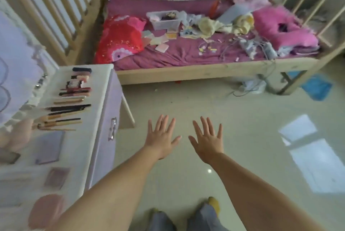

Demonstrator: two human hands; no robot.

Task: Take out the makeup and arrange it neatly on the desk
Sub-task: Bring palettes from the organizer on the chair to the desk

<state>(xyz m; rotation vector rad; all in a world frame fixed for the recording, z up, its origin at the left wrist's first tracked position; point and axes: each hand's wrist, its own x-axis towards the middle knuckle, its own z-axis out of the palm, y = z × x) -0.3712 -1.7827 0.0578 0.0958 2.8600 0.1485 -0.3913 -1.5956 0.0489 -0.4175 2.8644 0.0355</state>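
White desk at 9 o'clock, makeup lined up in rows on it | left hand and right hand spread flat, holding nothing, over glossy floor | messy wooden bed at 12

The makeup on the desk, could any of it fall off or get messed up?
Maybe. The brushes lie with their ends close to the desk's front edge, so a bump could roll them off. The left hand and right hand are open and hold nothing.
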